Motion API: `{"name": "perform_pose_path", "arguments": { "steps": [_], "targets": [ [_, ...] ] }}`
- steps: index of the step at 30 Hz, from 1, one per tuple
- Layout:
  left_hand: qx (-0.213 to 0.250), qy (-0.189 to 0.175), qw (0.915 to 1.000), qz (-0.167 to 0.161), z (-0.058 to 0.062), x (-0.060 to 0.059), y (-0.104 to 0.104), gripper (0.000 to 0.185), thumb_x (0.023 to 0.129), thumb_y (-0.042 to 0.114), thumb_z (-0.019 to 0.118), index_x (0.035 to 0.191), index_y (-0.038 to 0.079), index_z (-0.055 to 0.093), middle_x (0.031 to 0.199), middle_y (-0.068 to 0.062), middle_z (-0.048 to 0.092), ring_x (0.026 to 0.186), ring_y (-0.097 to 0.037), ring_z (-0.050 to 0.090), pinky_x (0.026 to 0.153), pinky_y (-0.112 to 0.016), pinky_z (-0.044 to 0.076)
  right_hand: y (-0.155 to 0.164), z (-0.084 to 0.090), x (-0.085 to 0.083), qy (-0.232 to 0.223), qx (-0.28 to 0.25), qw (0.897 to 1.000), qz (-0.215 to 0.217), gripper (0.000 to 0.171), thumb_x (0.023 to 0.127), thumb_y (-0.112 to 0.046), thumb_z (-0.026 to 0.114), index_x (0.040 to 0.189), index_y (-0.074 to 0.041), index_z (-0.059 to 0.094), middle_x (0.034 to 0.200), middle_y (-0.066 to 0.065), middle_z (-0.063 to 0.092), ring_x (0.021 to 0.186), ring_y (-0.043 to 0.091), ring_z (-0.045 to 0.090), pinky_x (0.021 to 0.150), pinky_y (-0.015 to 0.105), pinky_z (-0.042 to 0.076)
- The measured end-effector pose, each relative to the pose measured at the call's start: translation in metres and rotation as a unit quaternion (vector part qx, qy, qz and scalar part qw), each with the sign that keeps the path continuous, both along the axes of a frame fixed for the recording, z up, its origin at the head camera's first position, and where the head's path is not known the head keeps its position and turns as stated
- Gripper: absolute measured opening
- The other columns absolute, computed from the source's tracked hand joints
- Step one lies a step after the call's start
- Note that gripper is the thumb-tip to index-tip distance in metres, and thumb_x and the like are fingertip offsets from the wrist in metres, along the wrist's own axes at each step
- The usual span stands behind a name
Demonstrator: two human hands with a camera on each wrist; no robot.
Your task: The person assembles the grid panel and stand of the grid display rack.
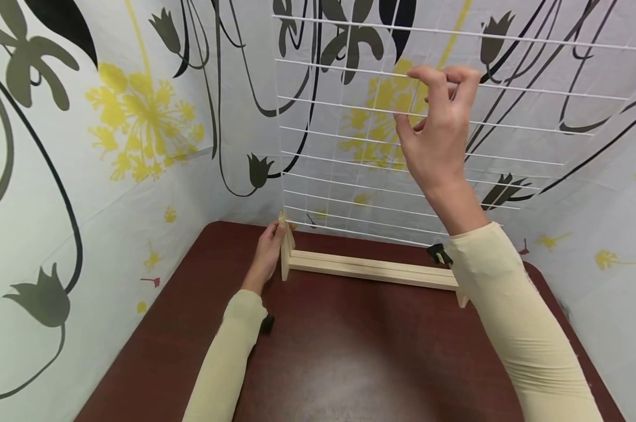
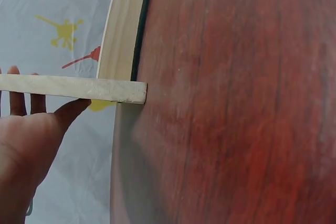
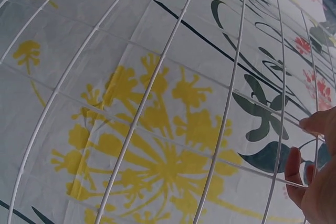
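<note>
A white wire grid (image 1: pixel 344 104) stands upright with its bottom edge at a low wooden stand (image 1: pixel 370 268) on the table. My right hand (image 1: pixel 439 132) is raised in front of the grid and grips its wires, thumb below and bent fingers above. The right wrist view shows that hand (image 3: pixel 317 166) at the right edge, among the wires. At the stand's left end, my left hand (image 1: pixel 267 252) holds the upright wooden end piece (image 1: pixel 286 249). In the left wrist view, thumb and fingers of the left hand (image 2: pixel 31 140) lie on opposite sides of this end piece (image 2: pixel 68 87).
The dark red-brown table (image 1: pixel 349 351) carries the stand near its far edge. Patterned white sheeting (image 1: pixel 154 117) with yellow and grey flowers hangs behind and along both sides. A small black object (image 1: pixel 439 254) shows by the right sleeve.
</note>
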State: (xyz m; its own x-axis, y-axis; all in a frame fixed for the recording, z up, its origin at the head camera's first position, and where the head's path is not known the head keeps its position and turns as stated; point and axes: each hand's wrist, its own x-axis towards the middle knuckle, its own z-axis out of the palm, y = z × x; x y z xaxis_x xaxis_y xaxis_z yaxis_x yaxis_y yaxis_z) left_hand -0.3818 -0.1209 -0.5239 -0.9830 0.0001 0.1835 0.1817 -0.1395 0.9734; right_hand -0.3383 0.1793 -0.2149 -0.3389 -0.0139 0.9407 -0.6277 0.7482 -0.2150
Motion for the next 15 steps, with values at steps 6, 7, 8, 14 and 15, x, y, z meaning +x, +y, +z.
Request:
{"name": "perform_pose_path", "arguments": {
  "steps": [6,7,8,14,15],
  "targets": [
    [-0.026,-0.01,0.9994,-0.019,0.004,-0.001,-0.005,0.058,0.106,0.048,0.052,0.146,0.005,0.056,0.135,-0.014,0.068,0.127,-0.025,0.062,0.119,-0.052,0.045,0.003,-0.001,0.0,-0.003,0.001,1.0,0.005,0.05,0.094,-0.006,0.074,0.139,-0.02,0.059,0.129,-0.003,0.035,0.106,0.027,0.054,0.067,0.008,0.043],
    [-0.037,-0.015,0.9989,-0.023,0.004,-0.001,-0.007,0.061,0.106,0.05,0.05,0.15,0.007,0.054,0.143,-0.018,0.064,0.135,-0.029,0.058,0.122,-0.051,0.042,0.003,-0.001,0.0,-0.003,0.0,1.0,0.007,0.05,0.093,-0.006,0.074,0.139,-0.02,0.059,0.129,-0.004,0.035,0.106,0.027,0.054,0.067,0.008,0.043],
    [-0.049,-0.022,0.9981,-0.031,0.005,-0.001,-0.011,0.065,0.106,0.052,0.048,0.155,0.01,0.049,0.15,-0.02,0.058,0.142,-0.032,0.053,0.125,-0.053,0.038,0.003,-0.001,0.0,-0.003,0.0,1.0,0.008,0.05,0.093,-0.006,0.074,0.139,-0.02,0.059,0.129,-0.004,0.035,0.106,0.026,0.054,0.067,0.008,0.043],
    [-0.074,-0.037,0.9938,-0.074,0.015,0.0,-0.027,0.072,0.108,0.062,0.034,0.168,0.023,0.027,0.172,-0.017,0.033,0.161,-0.039,0.03,0.129,-0.065,0.025,0.002,-0.001,0.0,0.002,0.0,1.0,0.011,0.049,0.093,-0.007,0.075,0.138,-0.02,0.06,0.129,-0.004,0.035,0.105,0.018,0.052,0.066,0.012,0.046],
    [-0.068,-0.028,0.9944,-0.077,0.019,-0.001,-0.028,0.07,0.109,0.06,0.033,0.168,0.022,0.027,0.171,-0.018,0.034,0.16,-0.039,0.031,0.129,-0.065,0.025,0.002,-0.001,0.0,0.003,-0.001,1.0,0.011,0.049,0.093,-0.008,0.075,0.138,-0.021,0.06,0.13,-0.004,0.035,0.105,0.017,0.052,0.066,0.012,0.046]
  ]
}}
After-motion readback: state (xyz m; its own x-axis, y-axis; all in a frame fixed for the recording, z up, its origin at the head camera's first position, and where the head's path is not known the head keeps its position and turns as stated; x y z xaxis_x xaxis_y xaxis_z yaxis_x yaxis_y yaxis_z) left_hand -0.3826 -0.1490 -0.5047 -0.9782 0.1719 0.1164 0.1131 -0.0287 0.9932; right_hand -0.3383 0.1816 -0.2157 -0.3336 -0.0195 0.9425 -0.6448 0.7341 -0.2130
